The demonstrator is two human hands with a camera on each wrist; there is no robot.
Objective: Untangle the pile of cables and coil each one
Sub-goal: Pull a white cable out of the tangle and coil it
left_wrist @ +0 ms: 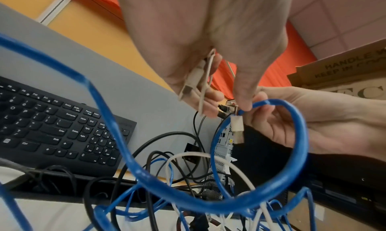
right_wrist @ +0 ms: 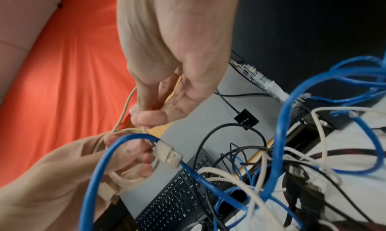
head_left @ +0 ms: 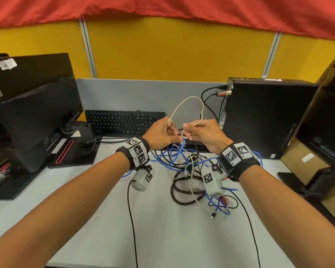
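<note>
Above the pale table (head_left: 97,219), in front of a black keyboard (head_left: 122,121), a thin beige cable (head_left: 190,102) arches up in a loop between the two hands, both raised clear of the surface. It is slim and cream-coloured, with a flat rectangular plug (left_wrist: 238,128) hanging from the fingers; a second plug of the same colour (left_wrist: 188,87) lies against the left palm, and the right wrist view shows several beige turns gathered there. Below the hands lies the pile of cables (head_left: 197,171), near the table's middle and right: bright blue network cable (head_left: 174,155) in wide bends, thin black leads, a white one and a thick dark coil (head_left: 182,192) all crossing one another. One blue loop (left_wrist: 292,152) rises up to the hands and passes right by the hanging plug. The left hand (head_left: 159,134) is curled round the gathered beige turns. The right hand (head_left: 203,132), palm turned inward, pinches the beige cable between thumb and fingertips (right_wrist: 146,117). A black computer tower (head_left: 267,117) stands upright to the right and a dark monitor (head_left: 37,113) to the left.
</note>
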